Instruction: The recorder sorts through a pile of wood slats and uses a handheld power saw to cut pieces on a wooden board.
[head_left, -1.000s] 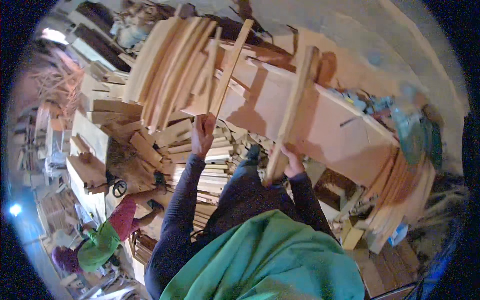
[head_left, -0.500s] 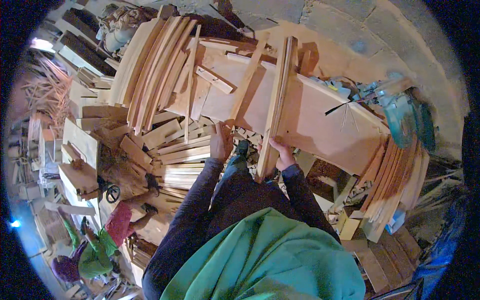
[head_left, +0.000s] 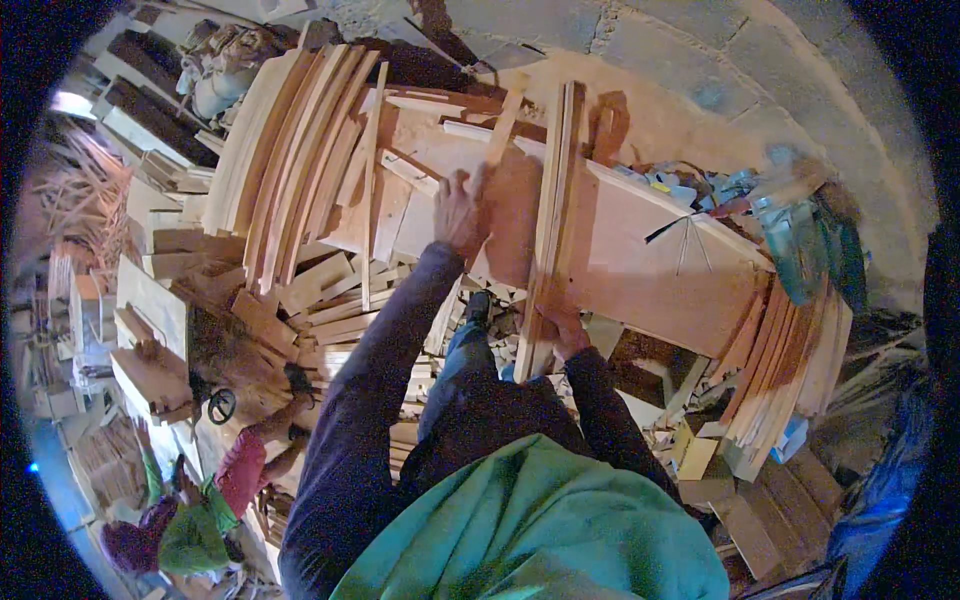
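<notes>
My right hand (head_left: 567, 331) is closed around the side of a pair of long wooden planks (head_left: 558, 180), near their lower end. These planks lie together across the workbench (head_left: 640, 235) and reach past its near edge. My left hand (head_left: 460, 212) is over another wooden plank (head_left: 506, 120), its fingers apart and slightly blurred; the hand covers that plank's lower part. A short wooden block (head_left: 408, 172) lies just left of the left hand. Further left a thin wooden strip (head_left: 373, 190) crosses the bench edge.
Curved stacked boards (head_left: 290, 150) stand at the left end of the bench, and more boards (head_left: 785, 360) lean at the right end. A teal power tool (head_left: 790, 240) sits at the far right. Offcuts (head_left: 330, 310) cover the floor. Another person (head_left: 195, 520) works at lower left.
My left hand has moved up and away along its plank, from the bench's near edge to over the bench. My right hand stays on the planks, slightly lower in view.
</notes>
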